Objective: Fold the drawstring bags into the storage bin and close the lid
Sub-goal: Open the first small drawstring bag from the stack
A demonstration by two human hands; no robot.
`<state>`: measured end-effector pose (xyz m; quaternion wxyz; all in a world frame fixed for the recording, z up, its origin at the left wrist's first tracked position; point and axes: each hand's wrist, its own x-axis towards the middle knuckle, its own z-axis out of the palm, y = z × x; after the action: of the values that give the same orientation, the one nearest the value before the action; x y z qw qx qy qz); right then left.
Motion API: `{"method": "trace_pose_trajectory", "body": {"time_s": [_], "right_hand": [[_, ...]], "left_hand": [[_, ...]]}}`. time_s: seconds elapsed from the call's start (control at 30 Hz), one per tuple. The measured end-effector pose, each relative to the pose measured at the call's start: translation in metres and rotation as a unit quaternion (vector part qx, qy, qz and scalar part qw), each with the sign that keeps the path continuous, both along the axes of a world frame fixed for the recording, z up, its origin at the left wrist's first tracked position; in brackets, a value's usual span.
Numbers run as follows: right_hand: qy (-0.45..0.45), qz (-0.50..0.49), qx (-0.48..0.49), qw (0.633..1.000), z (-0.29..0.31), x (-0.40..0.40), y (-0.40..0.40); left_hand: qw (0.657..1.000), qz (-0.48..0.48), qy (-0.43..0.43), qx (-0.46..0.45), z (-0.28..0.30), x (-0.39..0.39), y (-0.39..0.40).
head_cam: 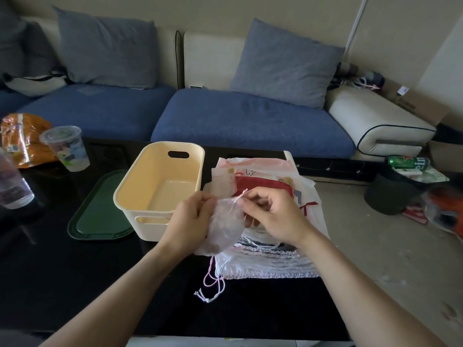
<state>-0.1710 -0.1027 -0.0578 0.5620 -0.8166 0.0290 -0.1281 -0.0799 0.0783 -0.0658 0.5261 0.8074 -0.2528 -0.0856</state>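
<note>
Green flat plastic lid (100,209) lies left of the empty cream plastic storage bin (160,189), while the left hand (193,221) grips a sheer, limp, seemingly featherlight drawstring pouch (225,226) whose cord the right hand (273,216) pinches, best held by its edges.

Dim, soft daylight from the right; wide-angle bending and blur toward edges.

1. We see the left hand (193,221) partly veiled behind the sheer bag (225,226) it grips.
2. The green lid (100,209) slips partly behind the bin (130,196).
3. The frame's left edge crops a blurred plastic cup (12,184).
</note>
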Motion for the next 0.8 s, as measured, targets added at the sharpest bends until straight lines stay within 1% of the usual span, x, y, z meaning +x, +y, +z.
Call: {"method": "trace_pose_trajectory", "body": {"time_s": [0.07, 0.13, 0.23, 0.33, 0.43, 0.53, 0.57, 0.63, 0.7, 0.8], "right_hand": [[0.010, -0.006, 0.027, 1.000, 0.000, 0.000, 0.002], [0.009, -0.019, 0.041, 0.999, -0.002, 0.002, 0.004], [0.008, -0.030, 0.064, 0.997, -0.004, 0.003, 0.005], [0.006, -0.039, 0.063, 0.997, -0.004, 0.004, 0.005], [0.010, -0.063, 0.064, 0.996, -0.004, 0.005, 0.001], [0.015, -0.088, 0.094, 0.992, -0.003, 0.003, -0.004], [0.020, -0.092, 0.107, 0.990, -0.002, 0.002, -0.005], [0.028, -0.093, 0.123, 0.988, -0.001, 0.002, -0.006], [0.024, -0.104, 0.138, 0.985, 0.000, 0.001, -0.007], [0.012, -0.163, 0.190, 0.968, 0.001, 0.002, -0.009]], "left_hand": [[1.000, -0.009, 0.024, -0.006, -0.004, -0.002, -0.002], [0.997, -0.026, 0.059, -0.037, -0.004, -0.006, -0.004], [0.986, -0.106, 0.100, -0.087, -0.001, -0.012, -0.001], [0.968, -0.187, 0.149, -0.077, 0.000, -0.013, 0.002], [0.960, -0.224, 0.155, -0.058, -0.001, -0.012, 0.003], [0.949, -0.248, 0.183, -0.068, 0.000, -0.014, 0.004], [0.951, -0.248, 0.174, -0.062, -0.001, -0.015, 0.004], [0.967, -0.230, 0.107, -0.019, -0.004, -0.017, 0.002], [0.973, -0.223, 0.068, 0.002, -0.007, -0.018, 0.000], [0.969, -0.232, 0.087, -0.015, -0.007, -0.019, -0.001]]}}
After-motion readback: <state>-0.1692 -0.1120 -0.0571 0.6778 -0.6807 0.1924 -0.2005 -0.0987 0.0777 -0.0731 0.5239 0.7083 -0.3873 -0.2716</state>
